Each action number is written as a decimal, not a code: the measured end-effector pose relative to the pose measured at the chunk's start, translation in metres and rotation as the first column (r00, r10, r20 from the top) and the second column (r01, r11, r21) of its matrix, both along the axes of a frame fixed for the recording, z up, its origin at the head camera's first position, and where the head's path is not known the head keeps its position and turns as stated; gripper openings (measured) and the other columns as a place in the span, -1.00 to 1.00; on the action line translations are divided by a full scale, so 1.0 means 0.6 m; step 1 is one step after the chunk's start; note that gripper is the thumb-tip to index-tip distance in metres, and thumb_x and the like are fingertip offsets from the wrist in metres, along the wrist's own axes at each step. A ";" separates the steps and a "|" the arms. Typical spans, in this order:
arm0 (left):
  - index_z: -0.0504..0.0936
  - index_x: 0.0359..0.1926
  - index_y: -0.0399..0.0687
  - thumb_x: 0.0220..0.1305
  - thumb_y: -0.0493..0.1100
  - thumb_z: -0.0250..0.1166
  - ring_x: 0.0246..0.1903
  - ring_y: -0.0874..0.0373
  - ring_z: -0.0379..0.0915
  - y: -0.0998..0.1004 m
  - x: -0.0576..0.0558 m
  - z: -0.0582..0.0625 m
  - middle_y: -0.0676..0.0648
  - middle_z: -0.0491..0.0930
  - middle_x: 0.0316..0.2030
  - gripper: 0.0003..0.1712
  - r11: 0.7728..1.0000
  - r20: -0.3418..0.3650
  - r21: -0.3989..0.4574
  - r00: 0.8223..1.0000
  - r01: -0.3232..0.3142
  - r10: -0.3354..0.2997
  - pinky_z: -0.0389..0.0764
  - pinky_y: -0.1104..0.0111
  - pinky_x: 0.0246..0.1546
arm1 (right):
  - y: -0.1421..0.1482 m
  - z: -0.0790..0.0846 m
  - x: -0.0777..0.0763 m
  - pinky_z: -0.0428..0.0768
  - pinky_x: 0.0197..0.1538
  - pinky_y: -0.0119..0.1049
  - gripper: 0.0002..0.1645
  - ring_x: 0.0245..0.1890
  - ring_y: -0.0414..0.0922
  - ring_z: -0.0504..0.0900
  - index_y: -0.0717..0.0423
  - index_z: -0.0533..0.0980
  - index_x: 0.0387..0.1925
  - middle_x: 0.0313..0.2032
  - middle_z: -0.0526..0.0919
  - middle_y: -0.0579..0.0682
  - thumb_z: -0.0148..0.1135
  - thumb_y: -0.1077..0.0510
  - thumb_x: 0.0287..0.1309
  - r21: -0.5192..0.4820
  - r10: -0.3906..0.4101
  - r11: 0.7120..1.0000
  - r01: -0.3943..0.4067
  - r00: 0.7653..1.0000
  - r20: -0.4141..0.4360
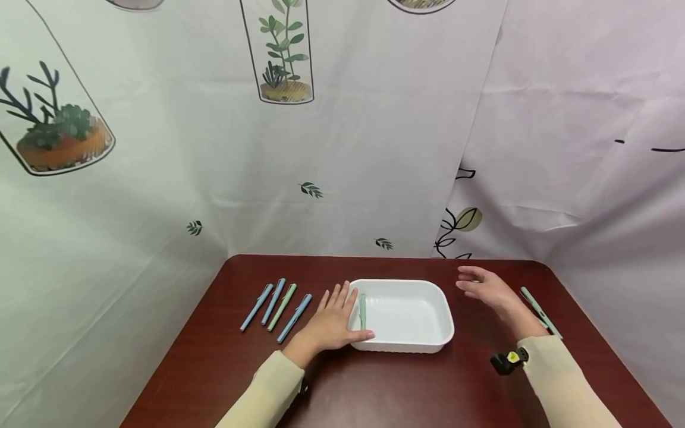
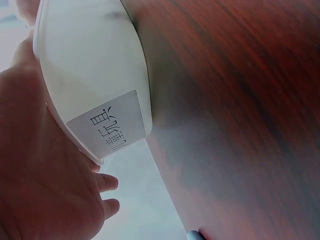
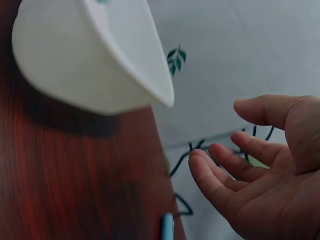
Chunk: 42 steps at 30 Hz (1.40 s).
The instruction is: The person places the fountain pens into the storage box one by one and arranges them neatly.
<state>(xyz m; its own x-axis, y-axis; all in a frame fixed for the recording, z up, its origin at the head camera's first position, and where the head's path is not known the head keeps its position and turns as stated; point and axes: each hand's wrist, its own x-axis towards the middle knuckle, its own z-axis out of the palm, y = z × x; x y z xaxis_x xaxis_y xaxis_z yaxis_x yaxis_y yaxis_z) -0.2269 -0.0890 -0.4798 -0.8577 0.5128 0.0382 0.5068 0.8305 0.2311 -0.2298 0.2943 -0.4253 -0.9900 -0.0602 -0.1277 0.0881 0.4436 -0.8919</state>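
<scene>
A white plastic container (image 1: 409, 315) stands mid-table, with one light green pen (image 1: 363, 311) lying inside along its left end. My left hand (image 1: 333, 324) rests over the container's left rim, fingers straight and spread, thumb across the front corner. In the left wrist view the palm lies against the rim, above a label (image 2: 112, 125) with printed characters. To the right of the container my right hand (image 1: 486, 289) hangs in the air, fingers loosely bent and nothing between them. The right wrist view shows that hand (image 3: 265, 165) apart from the container.
Left of the container, blue pens (image 1: 295, 318) and a green pen (image 1: 282, 307) lie slanted on the dark red table (image 1: 374, 392). Green pens (image 1: 539, 310) lie near the right edge, partly hidden by the right forearm. Patterned cloth (image 1: 364, 166) hangs behind the table.
</scene>
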 end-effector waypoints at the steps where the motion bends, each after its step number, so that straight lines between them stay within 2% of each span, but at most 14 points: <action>1: 0.00 0.61 -0.13 0.17 0.61 0.14 0.57 -0.23 -0.21 0.000 -0.001 0.000 -0.27 -0.13 0.60 0.29 1.000 -0.002 0.000 1.000 -0.001 0.001 -0.10 -0.09 0.52 | 0.006 -0.002 -0.001 0.52 0.27 0.05 -0.22 0.27 0.26 0.49 0.42 0.16 0.46 0.37 0.29 0.46 0.22 0.11 0.41 0.007 -0.007 1.000 0.007 1.000 0.001; 5: -0.01 0.61 -0.12 0.17 0.61 0.13 0.58 -0.22 -0.22 0.001 -0.001 0.001 -0.26 -0.15 0.60 0.28 1.000 0.007 0.004 1.000 -0.005 0.005 -0.11 -0.09 0.53 | 0.031 -0.013 -0.003 0.58 0.22 -0.03 -0.22 0.21 0.14 0.55 0.42 0.15 0.46 0.35 0.30 0.48 0.20 0.11 0.42 0.039 -0.015 0.999 0.016 1.000 -0.016; 9: -0.02 0.61 -0.12 0.17 0.62 0.12 0.58 -0.22 -0.23 0.001 -0.001 0.001 -0.25 -0.16 0.60 0.29 1.000 0.014 0.002 1.000 -0.006 0.006 -0.12 -0.10 0.53 | 0.052 -0.024 -0.002 0.66 0.09 -0.21 -0.22 0.02 -0.15 0.62 0.47 0.16 0.44 0.31 0.33 0.51 0.21 0.13 0.41 0.069 -0.018 0.997 0.022 0.998 -0.056; 11: -0.02 0.61 -0.12 0.17 0.62 0.12 0.58 -0.22 -0.23 0.001 -0.002 0.001 -0.26 -0.16 0.60 0.29 1.000 0.010 -0.002 1.000 -0.004 0.004 -0.11 -0.10 0.53 | 0.060 -0.028 -0.001 0.67 0.00 -0.31 -0.24 -0.04 -0.20 0.63 0.47 0.18 0.42 0.28 0.36 0.51 0.23 0.14 0.39 0.092 -0.027 0.995 0.034 0.997 -0.077; 13: -0.02 0.61 -0.12 0.17 0.62 0.11 0.58 -0.22 -0.22 0.001 -0.003 0.002 -0.27 -0.15 0.60 0.29 1.000 0.006 -0.008 1.000 -0.001 0.001 -0.11 -0.10 0.52 | 0.068 -0.031 -0.001 0.65 -0.05 -0.33 -0.26 -0.05 -0.12 0.63 0.46 0.21 0.41 0.26 0.39 0.51 0.23 0.13 0.39 0.156 -0.032 0.987 0.047 0.995 -0.098; 15: -0.02 0.61 -0.12 0.17 0.63 0.10 0.58 -0.22 -0.23 0.001 -0.003 0.003 -0.27 -0.15 0.60 0.29 1.000 0.005 -0.016 1.000 0.002 -0.002 -0.11 -0.09 0.53 | 0.075 -0.032 0.001 0.61 -0.03 -0.24 -0.27 0.01 0.06 0.63 0.43 0.23 0.40 0.25 0.41 0.50 0.23 0.10 0.39 0.224 -0.041 0.972 0.064 0.993 -0.110; 18: -0.02 0.61 -0.12 0.17 0.63 0.11 0.57 -0.22 -0.23 0.001 -0.004 0.003 -0.27 -0.15 0.60 0.29 1.000 0.007 -0.018 1.000 0.003 -0.003 -0.11 -0.09 0.53 | 0.087 -0.034 0.001 0.54 0.07 0.01 -0.27 0.17 0.32 0.51 0.40 0.24 0.40 0.24 0.42 0.49 0.21 0.07 0.39 0.310 -0.040 0.948 0.075 0.992 -0.118; 20: -0.02 0.61 -0.13 0.17 0.62 0.11 0.57 -0.23 -0.22 0.000 -0.004 0.003 -0.28 -0.14 0.60 0.30 1.000 0.005 -0.016 1.000 0.004 -0.003 -0.10 -0.09 0.52 | 0.094 -0.036 0.000 0.46 0.14 0.16 -0.26 0.24 0.39 0.43 0.40 0.22 0.41 0.25 0.41 0.50 0.20 0.06 0.40 0.333 -0.038 0.940 0.076 0.992 -0.118; 24: -0.02 0.61 -0.12 0.17 0.63 0.11 0.58 -0.22 -0.23 0.001 -0.005 0.003 -0.27 -0.16 0.60 0.29 1.000 0.012 -0.013 1.000 0.000 0.000 -0.12 -0.09 0.53 | 0.107 -0.046 -0.004 0.42 0.17 0.27 -0.28 0.23 0.41 0.42 0.43 0.22 0.39 0.24 0.40 0.52 0.19 0.10 0.39 0.369 -0.032 0.926 0.080 0.990 -0.135; 34: -0.04 0.62 -0.12 0.17 0.64 0.09 0.58 -0.21 -0.24 0.002 -0.008 0.000 -0.27 -0.17 0.60 0.30 1.000 0.012 -0.026 1.000 0.002 -0.002 -0.12 -0.09 0.53 | 0.120 -0.069 -0.014 0.47 0.09 0.28 -0.35 0.14 0.43 0.48 0.48 0.29 0.33 0.21 0.43 0.54 0.19 0.18 0.36 0.462 -0.006 0.882 0.094 0.982 -0.189; 42: -0.02 0.61 -0.13 0.17 0.64 0.09 0.57 -0.22 -0.21 0.002 -0.009 0.001 -0.26 -0.16 0.60 0.30 1.000 -0.002 -0.031 1.000 0.002 -0.002 -0.11 -0.09 0.53 | 0.121 -0.086 -0.023 0.47 0.08 0.29 -0.42 0.08 0.42 0.53 0.50 0.37 0.24 0.12 0.50 0.53 0.19 0.22 0.29 0.503 -0.006 0.853 0.138 0.967 -0.255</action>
<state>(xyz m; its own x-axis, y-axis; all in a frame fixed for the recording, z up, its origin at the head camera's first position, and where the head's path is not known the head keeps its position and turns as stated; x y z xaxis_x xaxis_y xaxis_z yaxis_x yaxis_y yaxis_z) -0.2322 -0.0876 -0.4794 -0.8563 0.5159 0.0240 0.5094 0.8361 0.2037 -0.2438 0.3669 -0.4771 -0.9929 0.0210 0.1168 -0.0452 0.8431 -0.5359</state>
